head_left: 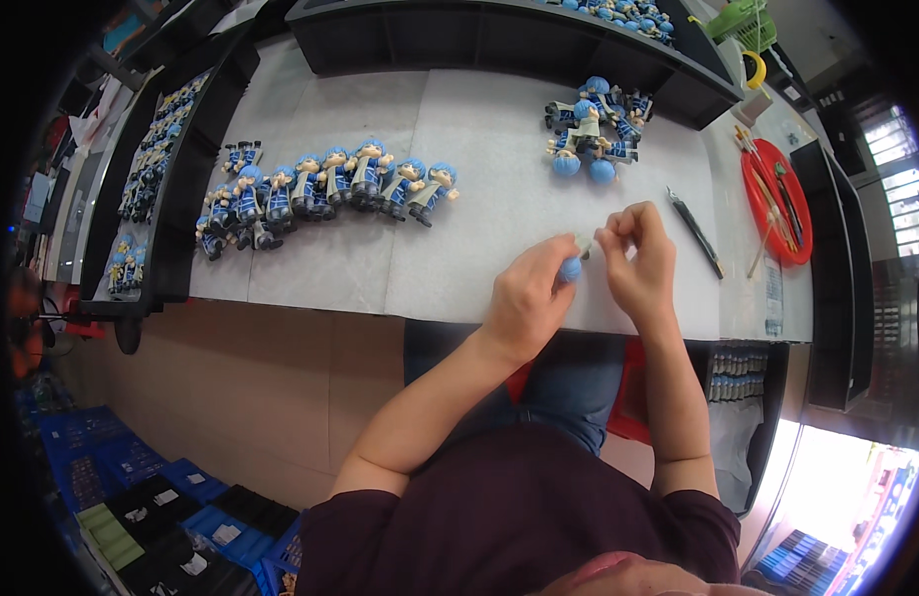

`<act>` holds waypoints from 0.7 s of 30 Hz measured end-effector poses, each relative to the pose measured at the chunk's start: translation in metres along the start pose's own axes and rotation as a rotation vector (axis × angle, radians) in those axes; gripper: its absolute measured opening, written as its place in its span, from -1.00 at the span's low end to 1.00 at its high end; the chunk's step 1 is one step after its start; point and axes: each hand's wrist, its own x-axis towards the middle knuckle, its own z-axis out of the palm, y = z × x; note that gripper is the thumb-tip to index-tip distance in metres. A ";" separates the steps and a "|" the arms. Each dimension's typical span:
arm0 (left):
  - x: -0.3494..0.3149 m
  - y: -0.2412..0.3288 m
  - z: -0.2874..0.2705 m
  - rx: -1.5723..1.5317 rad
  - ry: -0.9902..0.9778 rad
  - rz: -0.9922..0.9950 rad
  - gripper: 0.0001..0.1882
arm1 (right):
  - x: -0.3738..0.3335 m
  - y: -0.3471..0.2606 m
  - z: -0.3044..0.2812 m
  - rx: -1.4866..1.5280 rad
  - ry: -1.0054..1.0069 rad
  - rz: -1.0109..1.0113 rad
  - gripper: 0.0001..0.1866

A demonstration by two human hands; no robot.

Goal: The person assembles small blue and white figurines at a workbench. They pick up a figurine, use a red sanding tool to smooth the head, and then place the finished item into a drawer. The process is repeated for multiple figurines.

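Observation:
My left hand (530,299) is closed around a small figurine (571,269); its round blue head sticks out by my thumb and the rest is mostly covered. Close on its right, my right hand (638,260) has thumb and forefinger pinched together near the figurine. Whatever sits in that pinch is too small to make out. Beyond my hands lies a loose heap of blue-haired figurines (585,119). To the left, several more figurines (307,184) form a slanting row, most of them upright or leaning. A dark pen-shaped craft knife (694,230) lies right of my right hand.
Black bins of figurines stand along the far edge (509,50) and left side (171,199). At right, a red oval tray (775,204) holds slender tools, with a yellow tape roll (754,70) beyond it. Blue crates (132,457) sit low at left.

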 end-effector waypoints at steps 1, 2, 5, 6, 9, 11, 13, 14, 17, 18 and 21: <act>0.000 0.000 0.000 -0.010 0.002 -0.009 -0.62 | 0.000 0.001 -0.001 0.029 0.004 -0.008 -0.76; 0.001 0.000 -0.001 -0.001 -0.001 -0.025 -0.63 | 0.000 0.001 -0.001 0.057 0.007 -0.016 -0.76; -0.002 0.000 -0.002 0.010 -0.019 -0.063 -0.66 | -0.002 -0.002 0.003 -0.055 0.017 0.001 -0.76; -0.001 -0.001 -0.001 0.005 -0.014 -0.062 -0.66 | 0.002 0.000 0.002 -0.091 0.035 0.023 -0.77; 0.000 0.001 -0.001 0.010 -0.016 -0.059 -0.67 | -0.005 -0.006 0.004 -0.038 0.008 -0.036 -0.78; 0.000 0.000 -0.002 0.010 -0.019 -0.060 -0.67 | -0.005 0.001 0.005 -0.003 -0.023 -0.014 -0.79; 0.000 -0.001 -0.001 -0.001 -0.009 -0.055 -0.67 | -0.001 0.000 0.002 -0.001 0.016 -0.003 -0.79; 0.000 0.000 -0.001 0.005 -0.008 -0.052 -0.67 | 0.000 0.000 0.001 0.001 0.035 0.003 -0.79; -0.001 -0.001 -0.001 0.018 -0.012 -0.049 -0.67 | -0.006 0.001 0.007 -0.010 -0.023 -0.046 -0.79; 0.000 -0.001 -0.001 0.016 -0.009 -0.044 -0.67 | -0.004 0.001 0.006 -0.010 0.001 -0.033 -0.79; -0.001 0.000 -0.002 -0.013 -0.021 -0.091 -0.69 | -0.007 0.002 0.002 0.038 0.024 -0.038 -0.78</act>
